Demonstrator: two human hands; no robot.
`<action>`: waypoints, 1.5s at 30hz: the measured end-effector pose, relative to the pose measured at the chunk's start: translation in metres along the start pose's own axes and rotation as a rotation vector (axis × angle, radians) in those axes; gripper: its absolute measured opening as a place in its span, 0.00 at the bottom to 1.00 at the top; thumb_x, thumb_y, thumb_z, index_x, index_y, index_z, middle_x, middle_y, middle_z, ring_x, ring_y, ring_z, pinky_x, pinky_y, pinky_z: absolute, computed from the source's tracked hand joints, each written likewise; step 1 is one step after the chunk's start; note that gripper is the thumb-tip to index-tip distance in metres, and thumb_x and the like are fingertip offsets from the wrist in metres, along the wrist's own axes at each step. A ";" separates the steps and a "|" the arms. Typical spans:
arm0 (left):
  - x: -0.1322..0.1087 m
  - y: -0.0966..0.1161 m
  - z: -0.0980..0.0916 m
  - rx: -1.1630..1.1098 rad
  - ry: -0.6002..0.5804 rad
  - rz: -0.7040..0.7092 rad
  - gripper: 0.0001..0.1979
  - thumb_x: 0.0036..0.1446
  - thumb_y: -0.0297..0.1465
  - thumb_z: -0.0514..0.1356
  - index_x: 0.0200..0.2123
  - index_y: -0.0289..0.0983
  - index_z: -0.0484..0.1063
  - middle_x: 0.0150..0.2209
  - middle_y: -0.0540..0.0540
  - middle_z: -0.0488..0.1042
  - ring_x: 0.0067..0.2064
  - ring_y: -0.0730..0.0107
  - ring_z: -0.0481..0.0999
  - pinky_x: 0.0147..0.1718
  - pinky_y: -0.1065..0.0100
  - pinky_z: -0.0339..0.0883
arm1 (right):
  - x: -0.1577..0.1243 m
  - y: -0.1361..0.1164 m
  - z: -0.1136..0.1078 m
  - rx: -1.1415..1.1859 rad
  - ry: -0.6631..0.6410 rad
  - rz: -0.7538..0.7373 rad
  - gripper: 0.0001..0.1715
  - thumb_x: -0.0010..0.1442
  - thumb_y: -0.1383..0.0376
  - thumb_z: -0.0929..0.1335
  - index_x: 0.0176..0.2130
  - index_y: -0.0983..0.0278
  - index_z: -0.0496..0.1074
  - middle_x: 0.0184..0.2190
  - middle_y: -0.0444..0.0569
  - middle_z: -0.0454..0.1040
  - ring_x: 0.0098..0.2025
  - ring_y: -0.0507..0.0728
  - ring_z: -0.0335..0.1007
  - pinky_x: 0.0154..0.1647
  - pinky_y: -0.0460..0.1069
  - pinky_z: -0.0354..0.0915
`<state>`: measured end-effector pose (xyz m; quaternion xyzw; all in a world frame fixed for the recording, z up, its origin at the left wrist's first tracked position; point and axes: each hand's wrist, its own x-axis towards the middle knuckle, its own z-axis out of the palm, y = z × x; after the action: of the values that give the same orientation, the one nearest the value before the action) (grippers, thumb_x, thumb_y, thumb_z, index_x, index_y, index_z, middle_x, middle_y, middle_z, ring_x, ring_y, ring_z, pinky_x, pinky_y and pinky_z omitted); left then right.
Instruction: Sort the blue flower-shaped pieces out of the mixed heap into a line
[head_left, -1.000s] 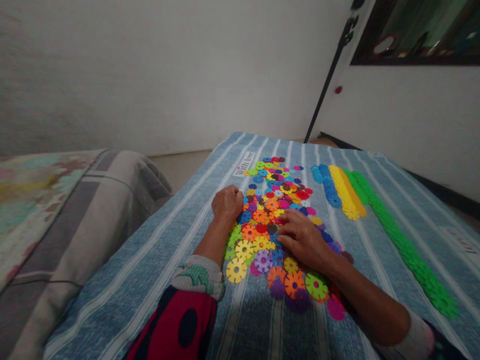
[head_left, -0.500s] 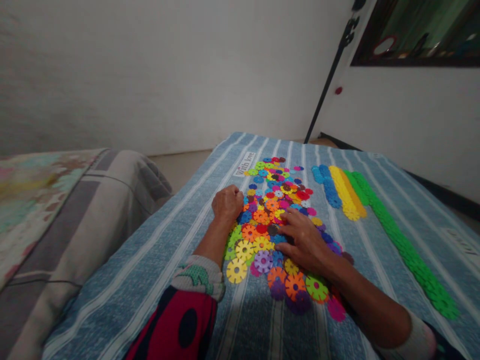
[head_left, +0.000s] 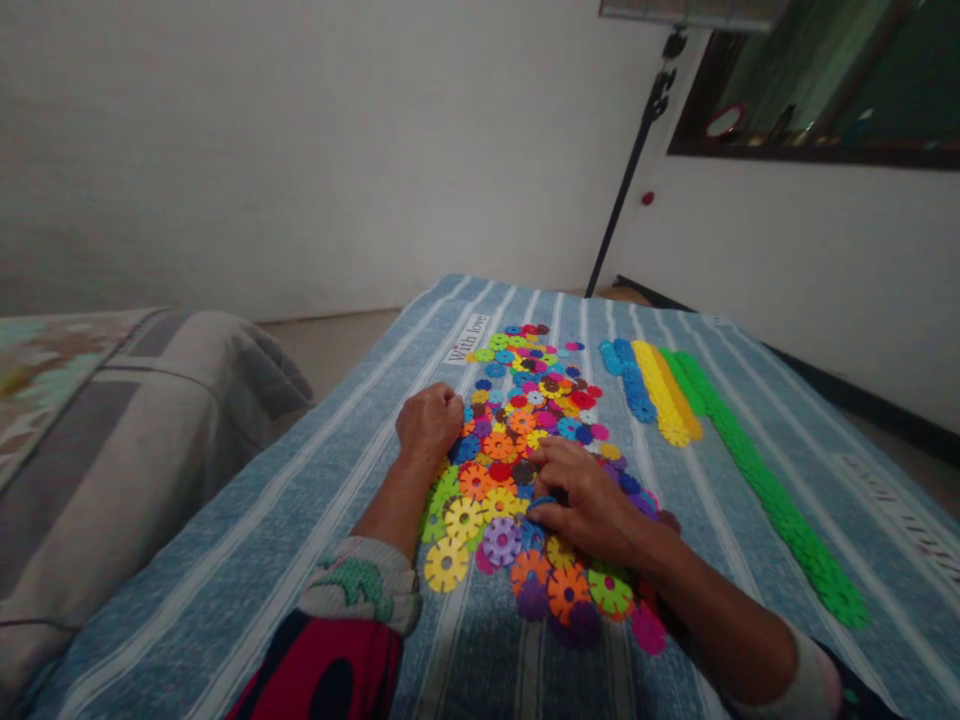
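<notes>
Blue disc [head_left: 541,501], pinched in right hand [head_left: 589,500] fingers, left hand [head_left: 429,425] curled beside colourful discs [head_left: 499,447], its grip impossible to tell

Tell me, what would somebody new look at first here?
Probably the rainbow pile of notched discs down the middle of the striped cloth. The left hand rests at the pile's left edge, and the right hand seems to pinch a blue disc over it. Next, perhaps, the long green row on the right side of the cloth.
</notes>
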<state>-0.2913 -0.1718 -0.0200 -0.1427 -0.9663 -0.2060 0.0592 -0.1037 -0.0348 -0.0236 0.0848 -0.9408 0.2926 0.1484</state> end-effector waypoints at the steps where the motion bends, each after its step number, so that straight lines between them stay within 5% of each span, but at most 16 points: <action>1: 0.000 0.000 0.000 0.001 -0.004 0.000 0.17 0.57 0.36 0.51 0.39 0.40 0.78 0.41 0.44 0.80 0.43 0.58 0.77 0.38 0.65 0.66 | 0.000 -0.001 -0.003 0.021 -0.005 -0.001 0.14 0.50 0.69 0.75 0.25 0.63 0.66 0.40 0.49 0.73 0.48 0.59 0.66 0.51 0.56 0.62; 5: 0.001 -0.002 -0.001 0.002 -0.006 -0.007 0.17 0.57 0.37 0.50 0.39 0.41 0.78 0.40 0.45 0.80 0.43 0.59 0.77 0.37 0.66 0.66 | 0.004 0.015 -0.024 0.058 0.105 0.056 0.11 0.52 0.70 0.72 0.25 0.62 0.67 0.42 0.49 0.74 0.48 0.58 0.68 0.49 0.54 0.63; 9: 0.002 -0.003 -0.001 0.007 0.002 0.004 0.17 0.57 0.37 0.50 0.38 0.40 0.78 0.40 0.45 0.80 0.43 0.59 0.77 0.36 0.66 0.65 | 0.020 0.072 -0.060 -0.135 0.269 0.174 0.08 0.51 0.67 0.72 0.25 0.62 0.69 0.39 0.49 0.76 0.48 0.59 0.70 0.50 0.53 0.63; 15: 0.004 -0.006 0.002 0.001 -0.002 -0.001 0.17 0.56 0.37 0.50 0.37 0.41 0.78 0.39 0.45 0.80 0.42 0.60 0.77 0.34 0.66 0.64 | 0.060 0.160 -0.108 -0.530 0.251 0.519 0.08 0.51 0.61 0.73 0.27 0.63 0.73 0.34 0.49 0.77 0.41 0.58 0.72 0.41 0.49 0.63; 20: 0.004 -0.006 0.002 -0.006 -0.002 -0.008 0.17 0.56 0.38 0.50 0.36 0.41 0.78 0.38 0.45 0.80 0.41 0.59 0.77 0.34 0.66 0.64 | 0.081 0.199 -0.108 -0.591 0.226 0.613 0.07 0.52 0.61 0.72 0.27 0.63 0.75 0.29 0.48 0.78 0.37 0.57 0.73 0.35 0.46 0.61; 29: 0.002 -0.004 -0.001 0.006 -0.009 -0.014 0.16 0.57 0.38 0.51 0.36 0.42 0.78 0.38 0.46 0.81 0.41 0.60 0.77 0.35 0.67 0.65 | 0.087 0.225 -0.101 -0.657 0.125 0.670 0.10 0.52 0.59 0.73 0.30 0.63 0.78 0.33 0.51 0.79 0.37 0.58 0.74 0.33 0.46 0.61; 45: 0.001 -0.004 -0.001 0.030 -0.012 -0.011 0.16 0.57 0.38 0.50 0.37 0.41 0.78 0.39 0.46 0.81 0.42 0.60 0.77 0.35 0.67 0.65 | 0.081 0.227 -0.103 -0.704 0.068 0.647 0.15 0.54 0.59 0.71 0.42 0.60 0.79 0.42 0.50 0.79 0.44 0.57 0.73 0.43 0.47 0.64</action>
<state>-0.2933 -0.1751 -0.0203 -0.1378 -0.9704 -0.1907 0.0546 -0.2123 0.2031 -0.0355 -0.2774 -0.9555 -0.0102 0.1000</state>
